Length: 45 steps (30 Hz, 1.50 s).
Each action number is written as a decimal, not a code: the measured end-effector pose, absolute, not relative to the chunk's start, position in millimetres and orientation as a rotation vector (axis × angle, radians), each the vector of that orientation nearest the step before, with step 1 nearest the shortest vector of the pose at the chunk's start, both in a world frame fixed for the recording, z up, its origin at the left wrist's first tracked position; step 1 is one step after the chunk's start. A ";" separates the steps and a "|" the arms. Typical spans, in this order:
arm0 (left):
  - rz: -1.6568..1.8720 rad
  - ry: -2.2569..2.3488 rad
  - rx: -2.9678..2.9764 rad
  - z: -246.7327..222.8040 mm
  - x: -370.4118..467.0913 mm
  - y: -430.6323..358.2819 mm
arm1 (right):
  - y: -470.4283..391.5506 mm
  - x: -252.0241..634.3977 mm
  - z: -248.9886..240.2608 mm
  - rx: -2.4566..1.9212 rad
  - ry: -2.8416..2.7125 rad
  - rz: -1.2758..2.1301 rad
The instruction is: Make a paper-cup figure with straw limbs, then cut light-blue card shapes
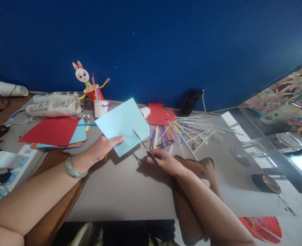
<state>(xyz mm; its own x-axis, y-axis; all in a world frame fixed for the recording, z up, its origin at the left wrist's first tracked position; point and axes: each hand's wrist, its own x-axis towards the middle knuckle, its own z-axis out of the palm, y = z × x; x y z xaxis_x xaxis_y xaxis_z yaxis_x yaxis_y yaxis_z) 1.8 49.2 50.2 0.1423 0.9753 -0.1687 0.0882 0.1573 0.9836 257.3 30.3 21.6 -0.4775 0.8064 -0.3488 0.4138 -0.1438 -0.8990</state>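
My left hand [107, 146] pinches the lower left part of a light blue sheet of paper [122, 119], thumb on top, holding it tilted above the table. In my right hand [166, 161] is a pair of scissors [153, 158] with dark handles, fingers closed around them. The scissor blades reach into the sheet from its lower right edge, and a cut line runs inward there. Below the hands lies the grey tabletop [125, 194].
Red and coloured sheets [51, 131] lie left, near sleeved paper cups [55, 107]. A rabbit figure [82, 75] stands behind a white cup [101, 108]. Markers [155, 136] and thin sticks [197, 128] spread right. Brown padded pieces [194, 205] lie under both forearms.
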 end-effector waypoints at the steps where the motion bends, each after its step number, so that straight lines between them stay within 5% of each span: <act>1: 0.945 1.195 1.182 48.1 1.4 49.6 | 30.0 257.2 22.3 -1.358 -1.791 1.676; 45: 0.837 0.982 0.814 17.6 16.8 36.5 | 29.2 256.8 10.9 -1.227 -1.766 1.777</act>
<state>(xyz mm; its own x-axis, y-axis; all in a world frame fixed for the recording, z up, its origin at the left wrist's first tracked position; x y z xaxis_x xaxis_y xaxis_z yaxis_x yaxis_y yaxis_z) 16.8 36.5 17.6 0.3168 0.8762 -0.3633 -0.2199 0.4404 0.8705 256.8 29.2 10.9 -0.5638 0.7593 -0.3249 0.3198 -0.1620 -0.9335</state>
